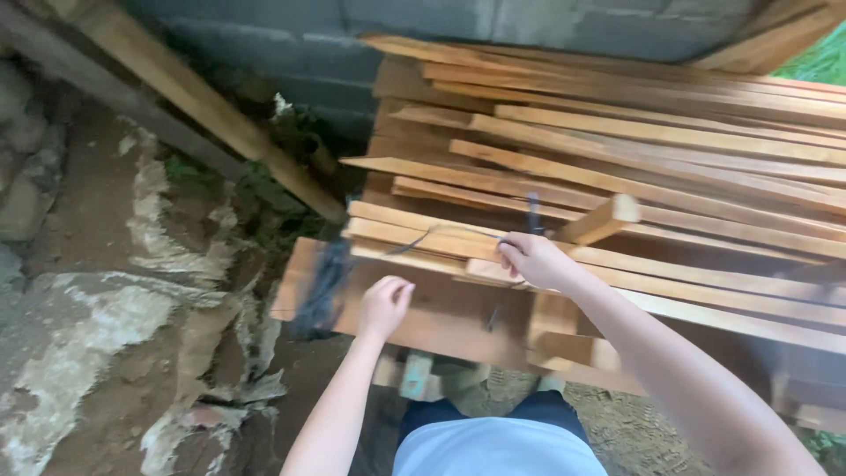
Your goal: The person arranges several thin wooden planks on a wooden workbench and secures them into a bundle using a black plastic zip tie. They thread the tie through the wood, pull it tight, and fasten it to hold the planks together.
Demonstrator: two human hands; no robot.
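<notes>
A pile of long thin wooden slats [617, 167] lies on a wooden bench or frame [441, 308] in front of me. My right hand [529, 260] rests on the near ends of the slats, fingers pinched on a thin dark cord or wire [423, 240] that runs left across the slat ends. My left hand [385, 304] hovers just below the slat ends, fingers curled loosely; whether it holds anything is unclear. A blurred dark bundle [322, 286] hangs at the bench's left end. A short wooden block [602, 220] lies tilted on the slats.
A long timber beam [203, 106] leans diagonally at the upper left against a grey block wall [291, 44]. Bare earth and pale rock [97, 335] cover the ground on the left. Sawdust-covered ground [617, 423] shows by my legs.
</notes>
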